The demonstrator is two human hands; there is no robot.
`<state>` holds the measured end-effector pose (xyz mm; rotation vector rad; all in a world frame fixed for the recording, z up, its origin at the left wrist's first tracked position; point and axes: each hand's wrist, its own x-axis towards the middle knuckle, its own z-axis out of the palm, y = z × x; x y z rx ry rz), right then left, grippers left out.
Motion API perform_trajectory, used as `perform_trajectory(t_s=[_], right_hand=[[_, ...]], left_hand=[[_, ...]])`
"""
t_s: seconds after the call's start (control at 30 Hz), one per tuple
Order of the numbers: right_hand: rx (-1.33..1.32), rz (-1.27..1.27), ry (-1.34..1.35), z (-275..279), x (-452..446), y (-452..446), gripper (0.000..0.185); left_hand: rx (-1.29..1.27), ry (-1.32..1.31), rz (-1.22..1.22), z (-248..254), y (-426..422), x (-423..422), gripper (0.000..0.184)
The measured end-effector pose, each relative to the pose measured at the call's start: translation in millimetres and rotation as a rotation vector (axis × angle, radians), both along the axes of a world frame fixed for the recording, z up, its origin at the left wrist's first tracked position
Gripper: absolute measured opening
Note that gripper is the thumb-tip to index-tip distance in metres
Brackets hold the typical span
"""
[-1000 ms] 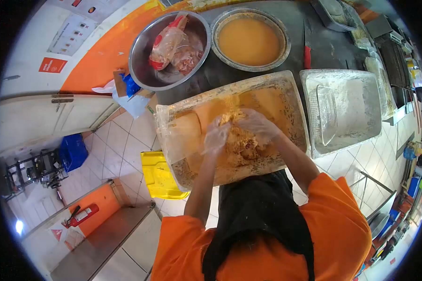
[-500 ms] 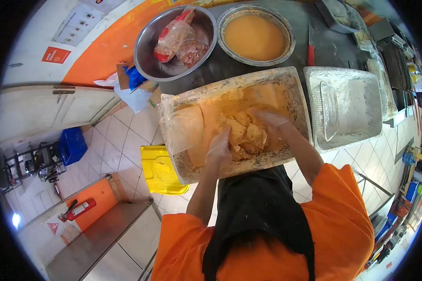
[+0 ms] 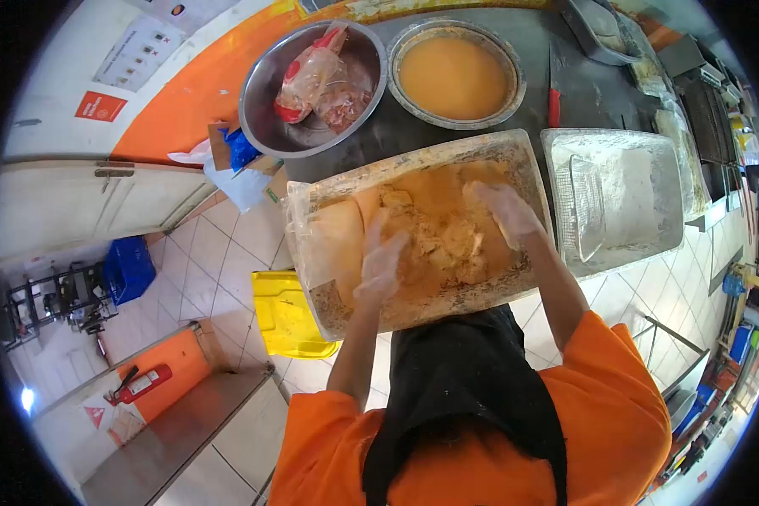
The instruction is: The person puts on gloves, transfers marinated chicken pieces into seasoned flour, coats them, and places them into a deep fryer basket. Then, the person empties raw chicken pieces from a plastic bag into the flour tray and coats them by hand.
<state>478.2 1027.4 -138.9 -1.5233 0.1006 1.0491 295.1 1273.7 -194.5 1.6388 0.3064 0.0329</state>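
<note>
A large tub (image 3: 329, 314) holds orange-tinted flour with several flour-coated pieces, which look like chicken (image 3: 447, 244), heaped in its middle. My left hand (image 3: 381, 263), in a clear plastic glove, is over the tub's left half with its fingers apart. On the other side of the heap, my right hand (image 3: 506, 211), gloved the same way, has its fingers stretched out and holds nothing. Both hands are apart from the pieces, one on each side. Clear plastic (image 3: 316, 244) hangs over the tub's left end.
Behind the tub stand a steel bowl (image 3: 257, 118) with bagged raw meat (image 3: 312, 80) and a round pan of orange liquid (image 3: 455, 76). To the right are a red-handled knife (image 3: 554, 105) and a floury tray (image 3: 649, 190) with a wire basket (image 3: 588, 207). A yellow crate (image 3: 287, 316) sits low on the left.
My hands have moved apart, away from the coated pieces they were around. The left went left, the right slightly up and right. The pieces now lie lower and more spread in the flour.
</note>
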Motion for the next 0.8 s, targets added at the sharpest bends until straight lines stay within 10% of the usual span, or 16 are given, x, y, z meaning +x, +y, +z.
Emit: perform_trajectory(t_s=[0.1, 0.17, 0.27, 0.4, 0.47, 0.53, 0.7, 0.8], right_hand=[[0.001, -0.145, 0.084, -27.3, 14.8, 23.8, 0.059], [-0.219, 0.019, 0.123, 11.5, 27.1, 70.1, 0.055], [-0.315, 0.762, -0.497, -90.0, 27.4, 90.8, 0.051], [-0.240, 0.785, -0.458, -13.0, 9.4, 116.1, 0.063], [-0.291, 0.697, -0.491, 14.0, -3.8, 109.2, 0.068], [-0.346, 0.543, -0.556, -9.8, -16.7, 102.7, 0.069], [-0.407, 0.538, -0.500, 24.2, -32.9, 82.8, 0.054], [-0.461, 0.491, -0.491, 23.4, -53.5, 46.9, 0.056]], left_hand=[[-0.053, 0.589, 0.394, 4.5, 4.9, 39.8, 0.075], [-0.303, 0.520, 0.401, 12.4, 0.2, 69.1, 0.075], [-0.681, 0.426, 0.412, 19.7, -19.4, 92.6, 0.076], [0.040, 0.582, 0.043, -3.9, 6.2, 90.3, 0.069], [-0.466, 0.210, 0.252, -49.8, -3.1, 69.6, 0.064], [-0.311, 0.153, 0.258, -39.4, -9.6, 54.5, 0.060], [0.879, -0.074, -0.127, 24.8, -19.0, 26.4, 0.055], [0.480, 0.132, -0.090, -31.7, -8.5, -8.3, 0.061]])
